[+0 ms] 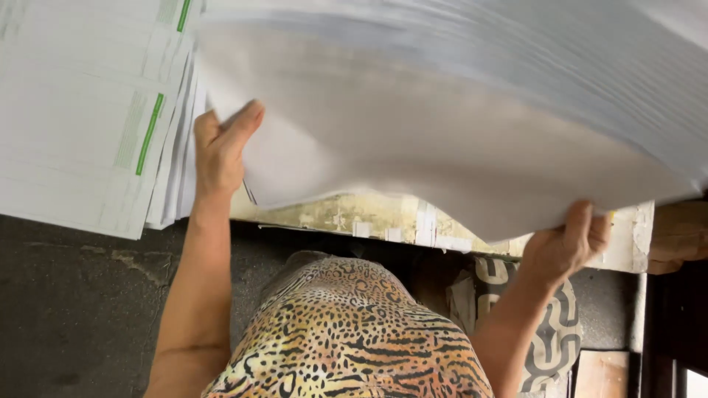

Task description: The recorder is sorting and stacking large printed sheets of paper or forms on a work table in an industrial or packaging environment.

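Big sheet stack (457, 110): plain white, greyish in shade, edges w/ faint blue-grey lines. Printed sheets (81, 118) at left: white, pale grey ruled rows, light green blocks + bright green bars near the edge. Bench (332, 214) edge: worn cream-yellow, mottled w/ dark patches, white tape bits. Garment (346, 332): leopard/tiger print, orange-tan & cream w/ black spots and stripes. Floor (74, 309): dark grey, cracked. Mat (549, 339) at right: black w/ cream curving shapes. Wood (678, 236) far right: brown.
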